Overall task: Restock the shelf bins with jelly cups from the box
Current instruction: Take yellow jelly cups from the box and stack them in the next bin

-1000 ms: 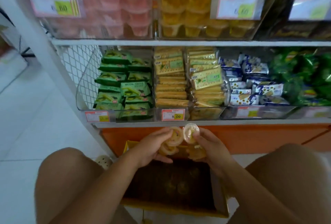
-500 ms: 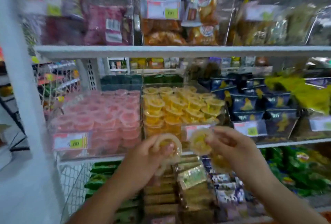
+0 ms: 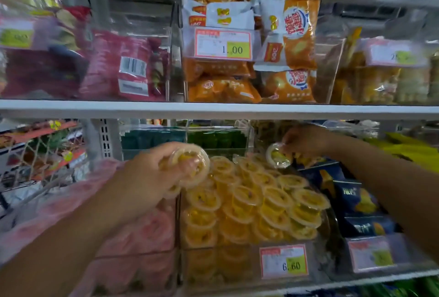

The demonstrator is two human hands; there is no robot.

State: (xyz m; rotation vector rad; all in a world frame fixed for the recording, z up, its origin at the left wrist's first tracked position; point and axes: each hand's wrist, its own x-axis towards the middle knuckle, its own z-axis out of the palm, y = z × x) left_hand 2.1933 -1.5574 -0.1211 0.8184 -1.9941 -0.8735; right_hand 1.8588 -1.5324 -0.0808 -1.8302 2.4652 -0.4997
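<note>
Holding jelly cups (image 3: 193, 167) | your left grip (image 3: 145, 177) clutches several | right grip (image 3: 305, 141) pinches one over the bin (image 3: 223, 268) | likely light, slick: take rims.

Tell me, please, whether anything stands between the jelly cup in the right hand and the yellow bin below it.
Nothing visible does. The right hand holds the jelly cup just above the back of the yellow bin, whose top is open; only the stacked cups lie beneath it.

Bare left hand (image 3: 148, 174), bare right hand (image 3: 306, 141)
</note>
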